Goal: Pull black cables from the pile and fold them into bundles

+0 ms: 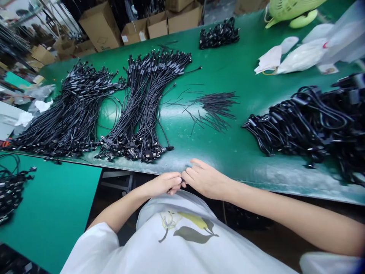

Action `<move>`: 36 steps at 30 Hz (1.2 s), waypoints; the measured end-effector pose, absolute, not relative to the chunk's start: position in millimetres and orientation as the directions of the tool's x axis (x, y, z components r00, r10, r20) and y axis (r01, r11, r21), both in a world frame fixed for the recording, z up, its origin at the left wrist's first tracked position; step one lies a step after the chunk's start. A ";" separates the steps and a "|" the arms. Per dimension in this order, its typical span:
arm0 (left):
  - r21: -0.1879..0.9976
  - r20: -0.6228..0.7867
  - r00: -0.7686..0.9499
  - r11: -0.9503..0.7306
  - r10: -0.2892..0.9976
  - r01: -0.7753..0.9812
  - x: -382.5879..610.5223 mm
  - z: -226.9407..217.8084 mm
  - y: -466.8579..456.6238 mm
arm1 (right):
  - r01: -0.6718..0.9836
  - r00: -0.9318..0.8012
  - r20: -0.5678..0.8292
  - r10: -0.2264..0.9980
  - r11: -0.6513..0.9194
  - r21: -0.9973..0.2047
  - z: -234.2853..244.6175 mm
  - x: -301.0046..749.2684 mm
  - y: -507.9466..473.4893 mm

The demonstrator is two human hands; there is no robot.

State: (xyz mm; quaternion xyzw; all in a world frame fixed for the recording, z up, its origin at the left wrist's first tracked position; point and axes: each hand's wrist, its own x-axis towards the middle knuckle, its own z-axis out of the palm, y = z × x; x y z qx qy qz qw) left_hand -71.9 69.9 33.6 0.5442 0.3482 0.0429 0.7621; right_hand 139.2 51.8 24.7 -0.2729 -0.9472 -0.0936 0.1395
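Observation:
In front of the white shirt, at the near table edge, my left hand (165,183) and my right hand (205,179) meet, both with fingers closed. Between them shows a small dark part of what looks like a black cable (183,180); the fingers hide most of it. Beyond my hands lies a loose pile of thin black ties (218,106). A wide bundle of straight black cables (145,99) with metal plugs spreads to the left of it. Coiled and tied black cables (308,118) are heaped at the right.
Another bundle of black cables (68,110) lies farther left on the green table (182,148). At the back are a small cable heap (219,34), white plastic bags (306,55) and a yellow-green basket (288,9). Cardboard boxes (101,26) stand behind. A lower green surface (62,194) adjoins at left.

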 end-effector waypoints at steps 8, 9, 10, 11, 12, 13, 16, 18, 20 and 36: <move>0.745 -0.390 0.708 -0.251 0.588 0.618 -60.2 28.6 68.1 | 0.536 -0.823 0.209 0.528 0.844 -0.023 6.9 144.9 54.5; 0.767 -0.380 0.711 -0.227 0.592 0.599 -60.7 27.4 67.1 | 0.537 -0.821 0.180 0.542 0.840 -0.082 10.0 145.7 57.7; 0.787 -0.367 0.718 -0.214 0.591 0.578 -61.9 26.4 66.1 | 0.531 -0.822 0.147 0.550 0.834 -0.149 13.3 146.3 61.2; 0.803 -0.352 0.731 -0.212 0.585 0.556 -63.9 25.5 65.0 | 0.518 -0.828 0.115 0.549 0.826 -0.221 16.0 146.6 64.6; 0.818 -0.337 0.745 -0.213 0.576 0.535 -66.3 24.6 63.6 | 0.498 -0.835 0.093 0.542 0.817 -0.291 17.6 146.5 67.7; 0.829 -0.325 0.754 -0.212 0.571 0.517 -69.0 23.8 62.1 | 0.476 -0.843 0.077 0.533 0.805 -0.354 18.0 146.1 70.4; 0.839 -0.315 0.725 -0.177 0.613 0.514 -75.7 20.6 57.2 | 0.444 -0.851 0.060 0.522 0.774 -0.452 12.9 141.9 74.4; 0.839 -0.327 0.670 -0.123 0.666 0.531 -78.2 17.4 54.9 | 0.460 -0.844 0.059 0.534 0.775 -0.434 8.3 137.4 74.4; 0.863 -0.361 0.628 -0.007 0.689 0.504 -79.4 13.7 54.5 | 0.476 -0.836 0.077 0.544 0.788 -0.391 5.8 132.4 73.7; 0.805 -0.455 0.476 0.576 0.753 -0.143 -88.2 1.1 55.1 | 0.896 -0.012 0.133 0.991 0.070 -0.439 15.7 174.6 190.6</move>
